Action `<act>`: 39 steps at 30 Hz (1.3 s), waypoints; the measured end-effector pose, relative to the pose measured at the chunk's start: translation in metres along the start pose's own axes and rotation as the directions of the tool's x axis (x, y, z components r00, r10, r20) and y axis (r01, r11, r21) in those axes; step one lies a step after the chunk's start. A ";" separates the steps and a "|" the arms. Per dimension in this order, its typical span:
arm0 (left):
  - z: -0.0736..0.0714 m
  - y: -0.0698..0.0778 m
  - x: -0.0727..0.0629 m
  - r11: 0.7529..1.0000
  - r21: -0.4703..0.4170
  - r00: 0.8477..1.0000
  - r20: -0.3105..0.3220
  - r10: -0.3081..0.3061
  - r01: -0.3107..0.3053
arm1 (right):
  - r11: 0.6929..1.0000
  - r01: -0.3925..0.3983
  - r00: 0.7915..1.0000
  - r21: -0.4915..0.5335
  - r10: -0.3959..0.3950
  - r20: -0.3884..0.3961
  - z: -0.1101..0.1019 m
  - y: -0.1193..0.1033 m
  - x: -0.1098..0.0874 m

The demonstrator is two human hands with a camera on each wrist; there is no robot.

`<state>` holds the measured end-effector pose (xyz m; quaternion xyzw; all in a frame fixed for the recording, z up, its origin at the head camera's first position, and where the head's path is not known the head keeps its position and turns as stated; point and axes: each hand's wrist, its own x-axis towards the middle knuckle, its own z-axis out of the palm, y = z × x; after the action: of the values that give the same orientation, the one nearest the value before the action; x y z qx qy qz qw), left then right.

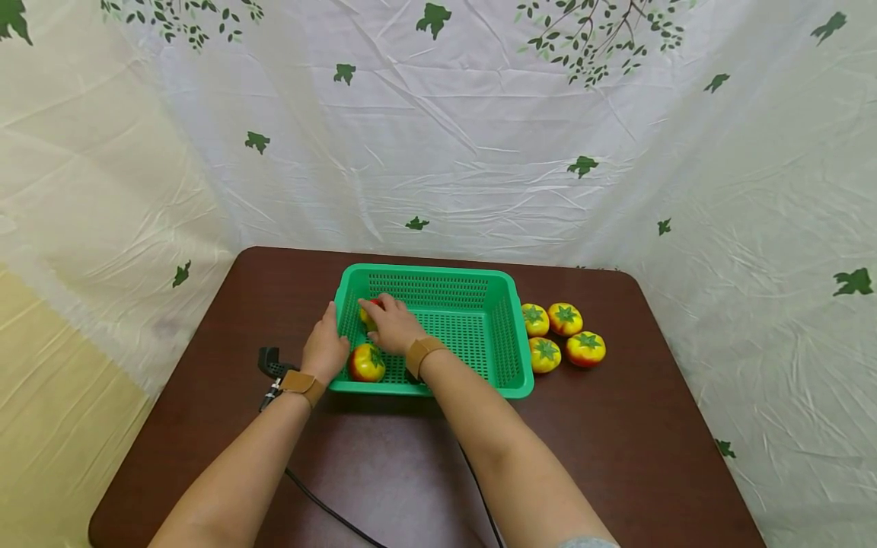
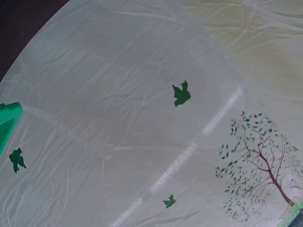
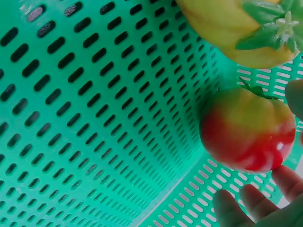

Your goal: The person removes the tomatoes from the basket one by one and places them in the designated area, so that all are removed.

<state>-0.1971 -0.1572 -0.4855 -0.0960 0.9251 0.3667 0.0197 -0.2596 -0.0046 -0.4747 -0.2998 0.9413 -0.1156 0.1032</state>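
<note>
Head view is giving me the right hand (image 1: 399,329), which is spreading its fingers about one fruit (image 3: 248,130) at the back left inside the green basket (image 1: 438,272), a fingertip seemingly touching it. The left hand (image 1: 325,348) is resting against the basket's left end; I cannot tell whether its fingers are curling round the edge. I am counting a second fruit (image 1: 366,363) nearer in the basket and four more fruits (image 1: 546,355) lying just right of it. Dark-brown tabletop (image 1: 617,457) is carrying everything; leaf-printed pale cloth (image 1: 473,114) is hanging around. The touched fruit is showing glossy red, turning yellow-green above.
</note>
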 end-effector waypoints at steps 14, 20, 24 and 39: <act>0.000 0.001 -0.002 1.000 -0.012 0.999 0.024 -0.025 0.025 | 0.997 -0.073 0.997 0.001 0.073 -0.024 0.002 0.003 0.000; 0.001 0.001 -0.001 1.000 -0.018 1.000 0.020 -0.024 0.024 | 0.994 -0.101 0.995 0.043 0.100 0.016 0.000 0.004 -0.005; 0.002 0.000 -0.002 1.000 -0.016 1.000 0.013 -0.016 0.016 | 0.994 -0.102 0.994 0.028 0.101 0.035 0.001 0.007 -0.006; -0.003 -0.005 -0.007 1.000 -0.017 0.999 0.032 -0.018 0.019 | 0.978 -0.208 0.978 0.026 0.208 0.026 0.008 0.007 -0.008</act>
<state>-0.1887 -0.1613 -0.4860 -0.0990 0.9206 0.3758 0.0368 -0.2551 0.0045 -0.4833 -0.1995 0.9645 -0.1140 0.1299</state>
